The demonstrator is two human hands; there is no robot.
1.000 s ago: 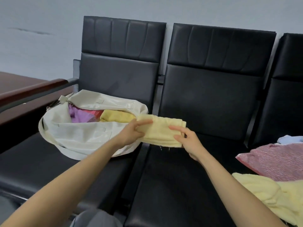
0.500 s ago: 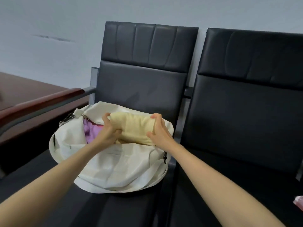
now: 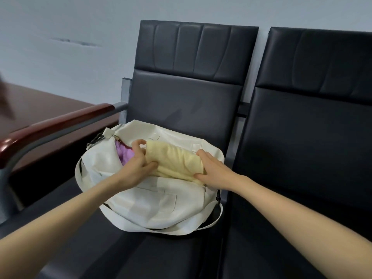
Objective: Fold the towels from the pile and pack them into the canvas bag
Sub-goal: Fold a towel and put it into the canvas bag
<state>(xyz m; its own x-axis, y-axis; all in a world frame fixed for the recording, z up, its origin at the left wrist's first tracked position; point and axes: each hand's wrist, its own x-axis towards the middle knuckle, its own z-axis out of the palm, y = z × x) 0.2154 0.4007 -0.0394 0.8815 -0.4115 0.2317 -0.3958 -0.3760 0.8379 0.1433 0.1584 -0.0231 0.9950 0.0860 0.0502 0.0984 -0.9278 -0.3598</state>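
A white canvas bag [image 3: 153, 204] lies open on the left black seat. A folded pale yellow towel [image 3: 174, 161] sits in the bag's mouth, partly sunk below the front rim. My left hand [image 3: 135, 166] grips the towel's left end, fingers curled over its top. My right hand [image 3: 211, 170] grips the right end, thumb underneath. A purple towel [image 3: 123, 154] shows inside the bag at the left. The towel pile is out of view.
The bag's strap [image 3: 181, 228] loops over the seat [image 3: 128, 248] in front of it. A red-brown armrest [image 3: 50, 125] on a grey metal frame runs along the left, with a brown table [image 3: 40, 103] behind. A second black seat [image 3: 302, 218] stands to the right.
Both hands carried the yellow towel left from over the middle seat into the bag's mouth and have pushed it lower. The view swung left, so the pile left the frame.
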